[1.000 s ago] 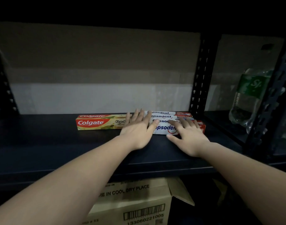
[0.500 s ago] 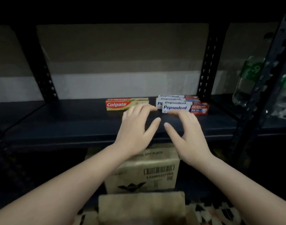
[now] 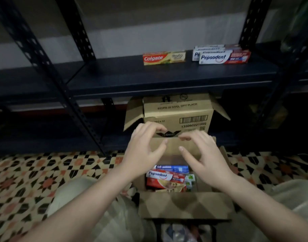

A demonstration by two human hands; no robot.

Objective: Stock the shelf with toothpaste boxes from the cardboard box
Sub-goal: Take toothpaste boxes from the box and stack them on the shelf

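Observation:
An open cardboard box (image 3: 184, 205) stands on the floor right in front of me, with several toothpaste boxes (image 3: 165, 178) inside. My left hand (image 3: 144, 152) and my right hand (image 3: 204, 159) hover empty above its opening, fingers loosely curled. On the dark shelf (image 3: 149, 75) lie a Colgate box (image 3: 164, 58) and, to its right, a small stack of Pepsodent boxes (image 3: 223, 55).
A second cardboard box (image 3: 177, 112) with open flaps stands under the shelf, behind the first. Black perforated uprights (image 3: 45, 67) frame the shelving. The floor has patterned tiles (image 3: 36, 175). My knees show at both lower sides.
Both hands have drawn back from the Pepsodent boxes on the shelf and dropped to above the open box. My view has tilted down and moved back.

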